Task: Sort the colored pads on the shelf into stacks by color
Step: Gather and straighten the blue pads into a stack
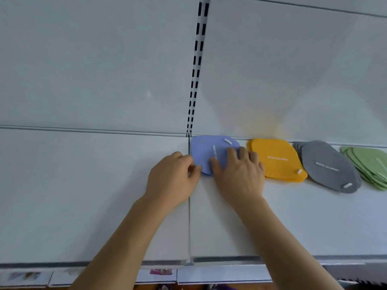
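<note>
Four stacks of oval pads lie in a row along the back of the white shelf (pixel 314 222). The blue stack (pixel 206 151) is leftmost, just right of the shelf seam. To its right come the yellow stack (pixel 276 158), the grey stack (pixel 328 166) and the green stack (pixel 370 164). My left hand (pixel 171 181) pinches the blue stack's front left edge with curled fingers. My right hand (pixel 238 174) lies flat on top of the blue stack, fingers straight, covering its right half.
A slotted black-and-white upright (pixel 198 65) runs up the back panel above the seam. The shelf's front lip (pixel 230 259) carries price label strips (pixel 159 273) below. The left shelf section (pixel 83 195) holds no pads.
</note>
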Available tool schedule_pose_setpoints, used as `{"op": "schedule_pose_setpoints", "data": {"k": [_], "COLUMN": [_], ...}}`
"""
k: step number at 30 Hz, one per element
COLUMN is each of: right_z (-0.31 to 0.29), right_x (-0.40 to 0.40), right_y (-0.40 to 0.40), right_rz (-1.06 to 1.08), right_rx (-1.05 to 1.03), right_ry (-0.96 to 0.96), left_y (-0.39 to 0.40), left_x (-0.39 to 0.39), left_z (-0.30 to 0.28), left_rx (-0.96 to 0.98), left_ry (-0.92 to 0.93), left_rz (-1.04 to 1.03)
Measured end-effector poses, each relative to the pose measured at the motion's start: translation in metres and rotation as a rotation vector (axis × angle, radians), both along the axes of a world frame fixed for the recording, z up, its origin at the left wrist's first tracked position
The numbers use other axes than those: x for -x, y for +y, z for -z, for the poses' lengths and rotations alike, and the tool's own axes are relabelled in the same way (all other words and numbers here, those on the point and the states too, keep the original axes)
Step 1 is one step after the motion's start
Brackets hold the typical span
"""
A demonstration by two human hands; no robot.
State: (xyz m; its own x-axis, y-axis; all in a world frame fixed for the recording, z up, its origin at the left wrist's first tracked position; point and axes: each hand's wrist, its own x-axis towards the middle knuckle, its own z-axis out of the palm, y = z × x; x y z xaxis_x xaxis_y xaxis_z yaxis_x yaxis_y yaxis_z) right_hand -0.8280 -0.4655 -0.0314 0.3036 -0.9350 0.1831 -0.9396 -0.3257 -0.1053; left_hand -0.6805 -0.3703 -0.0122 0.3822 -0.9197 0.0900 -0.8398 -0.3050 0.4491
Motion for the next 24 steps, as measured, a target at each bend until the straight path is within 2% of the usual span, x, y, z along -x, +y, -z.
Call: {"op": "schedule_pose_setpoints", "data": {"k": [3,6,10,14,17,21,24], "right_z": [0.005,0.009,0.008,0.004,-0.002,-0.026,-0.046], "right_x": [0.001,0.001,0.004,0.007,0.011,0.018,0.03], "right_y": [0.002,0.001,-0.001,0.0,0.002,0.005,0.004], "right_rz": [0.017,0.021,0.031,-0.031,-0.125,-0.094,-0.118], "right_rx": [0.04,0.036,0.005,-0.052,-0.063,-0.086,-0.194], "right_ry": [-0.045,-0.173,-0.348,-0.51,-0.687,-0.99,-1.124], "left_y": [-0.007,-0.016,-0.019,-0.028,-0.041,-0.046,-0.037], "left_x": [-0.005,-0.007,0.004,0.002,-0.003,-0.008,-0.022], "left_z": [-0.004,-0.006,-0.003,-0.004,-0.012,-0.021,-0.032], "left_rx": [-0.011,-0.008,0.12,0.157,0.202,0.129,0.038], "left_ry": [0.051,0.109,0.248,0.581,0.747,0.76,0.858], "left_rz": [0.011,-0.007,-0.01,-0.075,-0.094,-0.114,0.033]}}
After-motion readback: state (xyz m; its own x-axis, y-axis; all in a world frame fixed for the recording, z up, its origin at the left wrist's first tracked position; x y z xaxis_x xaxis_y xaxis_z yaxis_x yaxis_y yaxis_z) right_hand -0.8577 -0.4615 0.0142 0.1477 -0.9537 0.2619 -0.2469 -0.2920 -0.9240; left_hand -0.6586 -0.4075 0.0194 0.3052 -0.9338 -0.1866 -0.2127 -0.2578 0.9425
